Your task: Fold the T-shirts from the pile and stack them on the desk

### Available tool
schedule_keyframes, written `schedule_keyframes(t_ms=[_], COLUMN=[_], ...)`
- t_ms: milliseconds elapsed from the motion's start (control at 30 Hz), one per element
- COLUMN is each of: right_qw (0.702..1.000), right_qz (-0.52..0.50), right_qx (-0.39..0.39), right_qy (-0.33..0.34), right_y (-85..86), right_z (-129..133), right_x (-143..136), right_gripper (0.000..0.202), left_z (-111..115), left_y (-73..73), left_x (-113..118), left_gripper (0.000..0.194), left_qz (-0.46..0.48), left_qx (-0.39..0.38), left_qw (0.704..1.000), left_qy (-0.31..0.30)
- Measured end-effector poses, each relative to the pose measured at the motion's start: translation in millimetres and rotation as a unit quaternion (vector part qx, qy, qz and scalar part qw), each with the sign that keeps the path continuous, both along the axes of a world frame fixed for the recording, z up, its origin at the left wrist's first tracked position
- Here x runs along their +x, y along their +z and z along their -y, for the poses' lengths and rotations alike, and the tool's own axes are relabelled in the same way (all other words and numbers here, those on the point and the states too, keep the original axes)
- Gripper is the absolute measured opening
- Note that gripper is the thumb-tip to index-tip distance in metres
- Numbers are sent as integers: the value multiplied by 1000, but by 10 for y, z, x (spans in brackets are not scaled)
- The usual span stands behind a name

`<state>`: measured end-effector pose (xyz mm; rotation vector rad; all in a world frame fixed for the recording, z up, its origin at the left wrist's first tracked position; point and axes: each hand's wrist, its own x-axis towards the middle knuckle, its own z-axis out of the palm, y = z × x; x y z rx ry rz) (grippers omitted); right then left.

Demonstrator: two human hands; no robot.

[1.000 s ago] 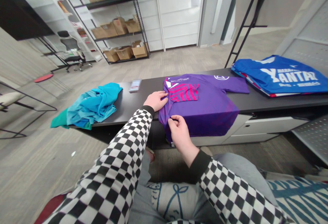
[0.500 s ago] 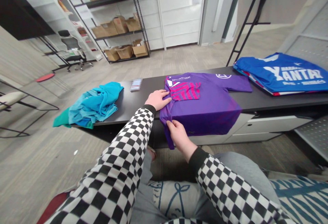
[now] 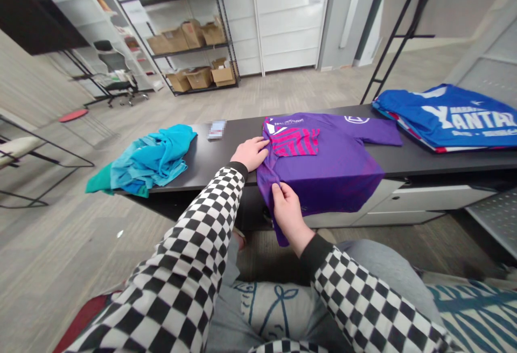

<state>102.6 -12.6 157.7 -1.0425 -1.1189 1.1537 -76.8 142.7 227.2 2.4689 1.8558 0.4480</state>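
Observation:
A purple sports jersey (image 3: 331, 159) lies partly folded on the dark cabinet top, its lower part hanging over the front edge. A pink striped patch of it faces up near the collar. My left hand (image 3: 250, 153) rests on the jersey's left edge beside the collar, with fingers stretched out over the fabric. Lower down, at the cabinet's front edge, my right hand (image 3: 287, 207) pinches the jersey's near left part between thumb and fingers. A strip of purple fabric hangs below that pinch.
A crumpled heap of turquoise clothing (image 3: 157, 156) sits at the cabinet's left end, partly over the edge. Folded blue jerseys (image 3: 452, 118) are stacked at the right. A small blurred item (image 3: 217, 130) lies behind my left hand. The cabinet top (image 3: 404, 161) is dark.
My right hand has drawn the pinched fabric slightly, and the hanging strip reaches lower. My left hand stays on the collar side. The whole view has shifted slightly.

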Motion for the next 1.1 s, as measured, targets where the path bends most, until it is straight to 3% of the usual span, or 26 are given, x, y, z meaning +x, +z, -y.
schedule_keyframes(t_ms=[333,533,733,833,967,1100], right_qw=[1000,997,998,997,993,989], right_qz=[-16,-29,-24,-24,-44,-65], right_qx=[-15,-40,-57,-74,-109,-135], right_qy=[-17,-52,-30,-24,-23,-8], right_y=[-116,-123,-65,-49,-45,-17], right_z=[-14,-40,-19,-24,-19,33], right_x=[-23,-18,30,46,30,-21], right_gripper=[37,41,39,38,39,39], left_z=[-14,-62,-145,-333,-788,-1331], left_y=[12,-23,-30,-4,13,64], left_x=[17,18,-13,-75,-172,-244], left_gripper=[69,62,54,49,58,78], left_qz=[5,8,32,58,83,77], left_qx=[-46,-50,-10,2,11,2], left_qw=[999,999,999,998,994,997], left_qy=[-3,8,6,31,68,9])
